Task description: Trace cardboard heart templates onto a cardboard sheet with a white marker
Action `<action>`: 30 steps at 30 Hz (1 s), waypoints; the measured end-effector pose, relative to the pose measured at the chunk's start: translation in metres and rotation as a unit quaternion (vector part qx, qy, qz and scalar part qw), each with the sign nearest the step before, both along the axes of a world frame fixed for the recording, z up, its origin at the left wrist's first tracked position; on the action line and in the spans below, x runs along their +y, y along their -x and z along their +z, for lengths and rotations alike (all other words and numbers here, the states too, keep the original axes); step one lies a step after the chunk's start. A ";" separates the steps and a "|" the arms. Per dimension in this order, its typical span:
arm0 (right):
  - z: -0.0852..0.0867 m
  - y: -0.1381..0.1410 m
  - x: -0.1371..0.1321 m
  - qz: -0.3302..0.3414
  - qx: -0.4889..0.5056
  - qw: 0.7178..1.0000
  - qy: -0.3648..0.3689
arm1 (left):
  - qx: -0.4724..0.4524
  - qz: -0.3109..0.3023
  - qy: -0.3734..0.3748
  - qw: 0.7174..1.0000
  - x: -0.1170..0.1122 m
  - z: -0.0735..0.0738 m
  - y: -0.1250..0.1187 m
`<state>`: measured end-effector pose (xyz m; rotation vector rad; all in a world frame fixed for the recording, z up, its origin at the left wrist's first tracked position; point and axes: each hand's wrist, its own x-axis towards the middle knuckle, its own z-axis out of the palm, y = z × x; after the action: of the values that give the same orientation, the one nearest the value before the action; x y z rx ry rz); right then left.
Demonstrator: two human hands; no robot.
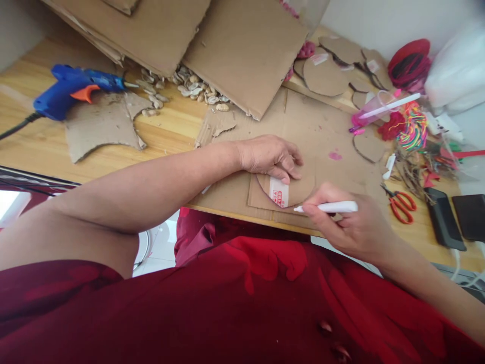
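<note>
L hand (pixel 271 155), loosely spread, rests on cardboard circle (pixel 298 191), mostly at its 5 o'clock. R hand (pixel 354 227) grips pen (pixel 337 207), w/ circle at 10 o'clock.

The left hand (pixel 273 157) rests on rounded cardboard (pixel 302 188); the right hand (pixel 343 222) holds a white pen (pixel 339 207).

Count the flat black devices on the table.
2. The first black device lies right of the orange-handled pliers; the second black device is beside it, further right. Others may be hidden.
</note>
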<state>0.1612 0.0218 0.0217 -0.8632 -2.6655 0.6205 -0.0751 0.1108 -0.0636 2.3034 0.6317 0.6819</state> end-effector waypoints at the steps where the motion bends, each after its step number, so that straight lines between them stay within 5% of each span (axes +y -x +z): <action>1: -0.001 -0.006 -0.001 -0.031 0.042 0.999 0.005 | -0.014 -0.001 0.016 1.000 -0.001 0.002 0.000; 6: -0.020 -0.025 0.000 -0.209 0.264 0.940 0.049 | -0.172 0.103 0.109 0.974 -0.007 0.015 0.004; 9: -0.033 -0.029 0.009 -0.243 0.217 0.946 0.000 | -0.238 0.222 0.082 0.942 -0.001 0.017 0.011; 13: -0.042 -0.031 0.022 -0.182 0.092 0.979 -0.027 | -0.234 0.310 0.076 0.918 0.010 0.011 0.023; 20: -0.046 -0.016 0.035 -0.124 -0.017 0.991 0.056 | -0.127 0.300 0.038 0.945 0.006 0.006 0.028; 30: -0.043 -0.014 0.048 -0.079 -0.048 0.991 0.093 | -0.035 0.264 0.041 0.963 0.002 0.011 0.031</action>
<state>0.1754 0.0696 -0.0211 -1.1697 -2.6204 0.8167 -0.1065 0.1132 -0.0523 2.0296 1.2378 0.9519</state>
